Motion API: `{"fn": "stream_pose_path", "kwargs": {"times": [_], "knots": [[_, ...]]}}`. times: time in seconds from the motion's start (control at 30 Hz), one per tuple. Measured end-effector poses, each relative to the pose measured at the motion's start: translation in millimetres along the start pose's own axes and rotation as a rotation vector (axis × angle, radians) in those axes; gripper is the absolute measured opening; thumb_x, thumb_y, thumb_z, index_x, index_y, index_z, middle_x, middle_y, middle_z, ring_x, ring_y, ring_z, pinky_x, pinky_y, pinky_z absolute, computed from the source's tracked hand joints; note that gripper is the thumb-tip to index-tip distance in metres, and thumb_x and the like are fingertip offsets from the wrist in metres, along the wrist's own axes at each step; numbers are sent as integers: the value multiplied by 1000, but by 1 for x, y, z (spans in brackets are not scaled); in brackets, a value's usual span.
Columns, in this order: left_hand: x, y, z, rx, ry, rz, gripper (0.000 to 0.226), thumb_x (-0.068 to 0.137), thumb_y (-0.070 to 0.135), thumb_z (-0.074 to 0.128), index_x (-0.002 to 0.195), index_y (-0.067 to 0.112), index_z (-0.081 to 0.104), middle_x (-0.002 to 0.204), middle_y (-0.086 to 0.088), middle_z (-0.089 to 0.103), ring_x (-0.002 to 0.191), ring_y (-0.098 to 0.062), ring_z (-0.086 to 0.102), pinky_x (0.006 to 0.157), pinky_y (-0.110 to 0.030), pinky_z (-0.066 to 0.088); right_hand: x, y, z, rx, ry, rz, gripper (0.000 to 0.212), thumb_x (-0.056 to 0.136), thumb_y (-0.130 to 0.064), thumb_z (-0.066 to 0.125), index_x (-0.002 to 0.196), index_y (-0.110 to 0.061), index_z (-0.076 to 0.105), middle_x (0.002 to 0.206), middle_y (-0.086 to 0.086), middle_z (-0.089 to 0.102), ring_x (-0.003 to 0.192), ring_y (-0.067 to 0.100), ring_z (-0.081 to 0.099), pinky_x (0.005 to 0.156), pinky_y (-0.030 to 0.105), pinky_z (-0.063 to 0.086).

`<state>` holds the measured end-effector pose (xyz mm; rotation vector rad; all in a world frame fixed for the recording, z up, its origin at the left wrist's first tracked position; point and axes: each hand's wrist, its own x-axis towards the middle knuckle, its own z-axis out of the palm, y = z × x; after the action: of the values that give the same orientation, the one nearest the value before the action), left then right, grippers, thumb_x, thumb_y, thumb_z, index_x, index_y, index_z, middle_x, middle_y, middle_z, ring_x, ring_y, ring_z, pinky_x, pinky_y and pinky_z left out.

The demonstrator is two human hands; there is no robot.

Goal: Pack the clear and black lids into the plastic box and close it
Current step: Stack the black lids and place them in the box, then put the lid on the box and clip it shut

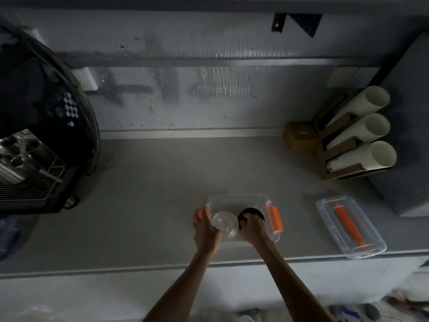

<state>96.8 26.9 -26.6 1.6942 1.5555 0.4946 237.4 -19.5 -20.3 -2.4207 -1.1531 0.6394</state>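
Lids held inside the open plastic box (236, 198).
The left hand (205, 231) grips the clear lids (224, 223) and the right hand (254, 227) grips the black lids (250, 211), side by side in the box; its cover (350, 226) lies on the counter (151, 194), well right of the right hand.
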Motion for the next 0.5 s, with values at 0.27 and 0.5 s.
{"fn": "stream_pose_path", "kwargs": {"times": [0.27, 0.5], "knots": [[29, -12, -13, -64, 64, 17, 72, 70, -8, 48, 138, 12, 38, 140, -12, 39, 130, -32, 34, 107, -39, 30, -3, -12, -12, -33, 246, -29, 30, 87, -7, 55, 114, -8, 66, 122, 13, 64, 116, 29, 58, 101, 35, 45], [70, -44, -21, -7, -37, 217, 78, 80, 49, 29, 137, -3, 40, 138, -25, 44, 127, -34, 36, 109, -41, 25, -1, 31, -5, 316, 187, 55, 62, 78, -22, 50, 129, -56, 45, 145, -10, 48, 108, 16, 63, 73, 40, 57]]}}
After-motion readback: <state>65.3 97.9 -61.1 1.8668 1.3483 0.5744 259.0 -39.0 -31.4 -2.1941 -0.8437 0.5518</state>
